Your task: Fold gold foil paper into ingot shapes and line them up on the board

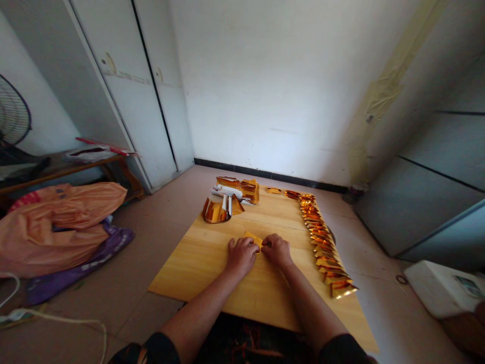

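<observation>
On the wooden board, a small piece of gold foil paper (249, 235) lies between my two hands, partly covered by fingers. My left hand (241, 255) presses and grips its left and near side with bent fingers. From the right, my right hand (278, 250) pinches its edge, thumb and fingertips close together. Along the board's right side runs a long row of folded gold foil pieces (322, 242), overlapping one another. At the far left of the board are a stack of gold foil sheets (250, 191) and a curled gold sheet (216, 211).
The wooden board (189, 268) sits low in front of me. Left are an orange plastic bag (56, 222), a purple bag (83, 263), a cable (68, 318) and a fan (13, 114). A white box (443, 288) stands on the floor at right. Cabinets and a wall surround the floor.
</observation>
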Tool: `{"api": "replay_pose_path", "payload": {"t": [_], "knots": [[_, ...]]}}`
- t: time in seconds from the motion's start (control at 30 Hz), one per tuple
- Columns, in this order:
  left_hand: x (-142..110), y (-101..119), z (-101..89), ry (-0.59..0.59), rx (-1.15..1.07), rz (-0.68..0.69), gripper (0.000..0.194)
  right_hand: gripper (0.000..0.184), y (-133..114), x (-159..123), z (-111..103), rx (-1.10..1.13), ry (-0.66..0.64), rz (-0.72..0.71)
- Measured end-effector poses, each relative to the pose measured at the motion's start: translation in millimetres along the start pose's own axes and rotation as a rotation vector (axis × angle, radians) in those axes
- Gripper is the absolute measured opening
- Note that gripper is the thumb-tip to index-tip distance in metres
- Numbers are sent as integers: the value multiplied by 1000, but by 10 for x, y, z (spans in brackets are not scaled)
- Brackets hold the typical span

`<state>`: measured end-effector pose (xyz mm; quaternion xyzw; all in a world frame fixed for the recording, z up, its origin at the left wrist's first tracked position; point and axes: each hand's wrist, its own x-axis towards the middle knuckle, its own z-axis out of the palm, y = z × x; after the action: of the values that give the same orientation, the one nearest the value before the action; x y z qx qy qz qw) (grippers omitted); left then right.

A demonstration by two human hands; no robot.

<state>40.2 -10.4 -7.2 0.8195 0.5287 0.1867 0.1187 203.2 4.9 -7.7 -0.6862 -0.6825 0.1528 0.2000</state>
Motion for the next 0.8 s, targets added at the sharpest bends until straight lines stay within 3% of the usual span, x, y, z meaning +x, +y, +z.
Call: {"api": "replay_pose_path", "payload": {"t": [0.2,0.37,0.5,0.8], "knots": [[1,-3,5,1,1,7,19,28,114,79,-38,100,-61,14],[0,-12,14,5,6,4,18,17,77,82,-52,87,-63,36],[-5,-19,31,14,16,16,18,18,38,69,-31,16,-54,29],[113,-151,-48,39,100,91,24,27,-18,-127,-121,-157,-65,-233]]}}
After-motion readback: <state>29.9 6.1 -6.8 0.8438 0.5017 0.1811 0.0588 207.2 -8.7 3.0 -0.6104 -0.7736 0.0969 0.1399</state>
